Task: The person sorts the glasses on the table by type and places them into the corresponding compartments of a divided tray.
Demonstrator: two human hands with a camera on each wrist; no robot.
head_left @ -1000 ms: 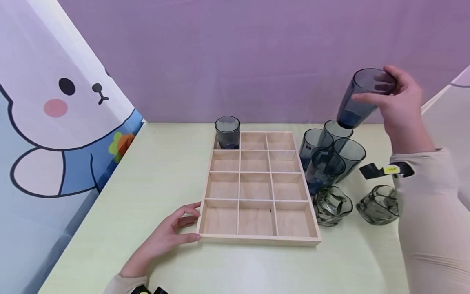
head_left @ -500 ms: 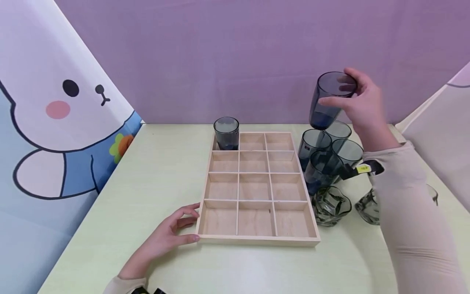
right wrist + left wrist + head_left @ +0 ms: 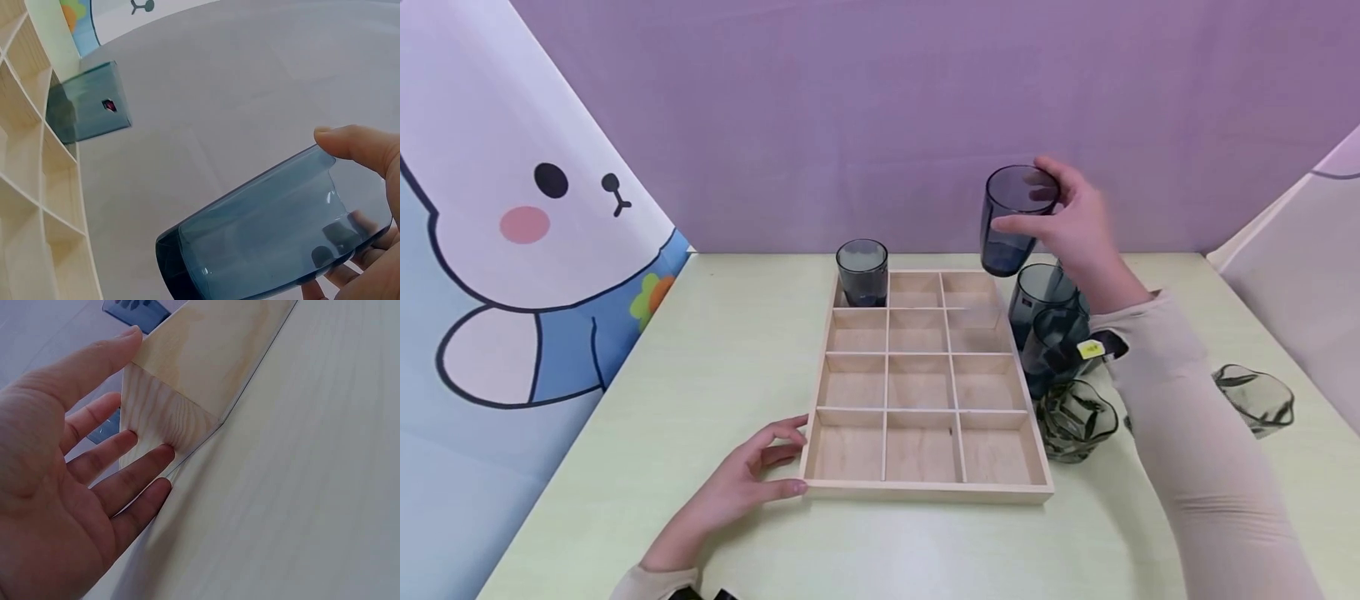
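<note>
your right hand (image 3: 1078, 233) grips a tall, smooth, blue-grey glass tumbler (image 3: 1007, 246) near its rim, tilted in the air by the far right corner of the pale, grained, compartmented wooden tray (image 3: 925, 492). that slick wall could slip from so high a hold, and the thick base might knock the tray's edge or the blue-grey glass tumblers clustered alongside (image 3: 1041, 312); depth is hard to judge. your left hand (image 3: 745, 471) has fingers spread, touching the near left corner.

Pale table (image 3: 737, 333): compartmented wooden tray (image 3: 928, 492); right of it, blue-grey tumblers (image 3: 1030, 312), smoky faceted glasses (image 3: 1077, 423)
</note>
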